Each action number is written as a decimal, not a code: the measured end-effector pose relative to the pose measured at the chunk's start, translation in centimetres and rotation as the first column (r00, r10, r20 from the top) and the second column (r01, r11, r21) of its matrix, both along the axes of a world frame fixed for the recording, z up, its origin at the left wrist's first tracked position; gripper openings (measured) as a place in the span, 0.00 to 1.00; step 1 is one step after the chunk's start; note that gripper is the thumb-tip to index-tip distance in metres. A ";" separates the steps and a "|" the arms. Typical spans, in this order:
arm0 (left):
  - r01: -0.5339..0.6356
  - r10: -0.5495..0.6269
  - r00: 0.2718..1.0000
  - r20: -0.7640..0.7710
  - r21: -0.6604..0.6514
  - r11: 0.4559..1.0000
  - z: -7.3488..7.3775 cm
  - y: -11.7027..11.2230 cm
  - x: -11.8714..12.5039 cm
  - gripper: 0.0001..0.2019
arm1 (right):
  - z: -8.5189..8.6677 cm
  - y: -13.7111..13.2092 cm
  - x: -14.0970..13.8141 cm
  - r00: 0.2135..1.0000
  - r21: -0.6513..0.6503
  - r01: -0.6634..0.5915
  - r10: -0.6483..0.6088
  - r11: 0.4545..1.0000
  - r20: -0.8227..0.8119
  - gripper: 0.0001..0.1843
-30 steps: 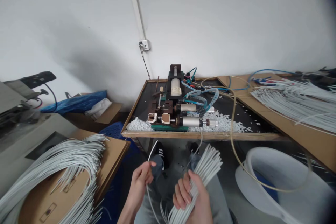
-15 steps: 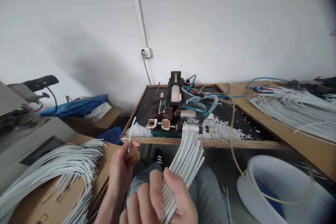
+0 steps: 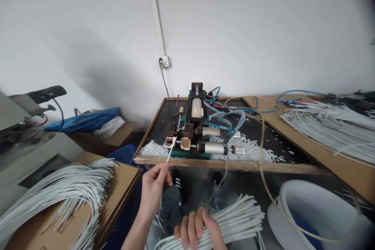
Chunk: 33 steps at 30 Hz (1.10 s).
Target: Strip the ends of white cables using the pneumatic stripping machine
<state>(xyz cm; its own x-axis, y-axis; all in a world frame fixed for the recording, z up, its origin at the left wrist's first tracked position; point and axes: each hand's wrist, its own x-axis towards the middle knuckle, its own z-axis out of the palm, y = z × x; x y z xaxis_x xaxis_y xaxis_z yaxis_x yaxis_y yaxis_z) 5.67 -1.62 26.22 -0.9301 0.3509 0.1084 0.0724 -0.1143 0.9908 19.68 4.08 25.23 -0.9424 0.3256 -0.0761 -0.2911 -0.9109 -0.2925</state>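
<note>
Between the thumb and fingers of my left hand (image 3: 156, 181) is a single white wire (image 3: 169, 154). Its upper end reaches the front of a small pneumatic machine (image 3: 190, 125), beside the left of two pale-edged jaw blocks; I cannot tell whether it sits between them. My right hand (image 3: 199, 228) is wrapped round a thick bundle of white wires (image 3: 238, 218), low over my lap, with the ends pointing right. Silver cylinders (image 3: 215, 148) and blue air hoses (image 3: 234, 119) are fixed to the machine's right side.
White scraps (image 3: 252, 150) lie on the wood-edged black bench (image 3: 159, 115). More wires (image 3: 73, 181) rest on cardboard at left, and another pile (image 3: 331, 125) lies at right. A white bin (image 3: 288, 193) stands low right, with a yellowish hose (image 3: 261, 148) looping past it.
My left hand has moved right and brought the single wire's end to the machine's front. My right hand has lowered the bundle away from the bench edge and turned it rightward.
</note>
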 end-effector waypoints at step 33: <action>-0.096 0.079 0.990 0.117 0.142 0.985 -2.5 4.8 -2.1 0.16 | -5.8 3.4 -1.9 0.973 0.443 -0.064 0.155 0.894 -0.171 0.39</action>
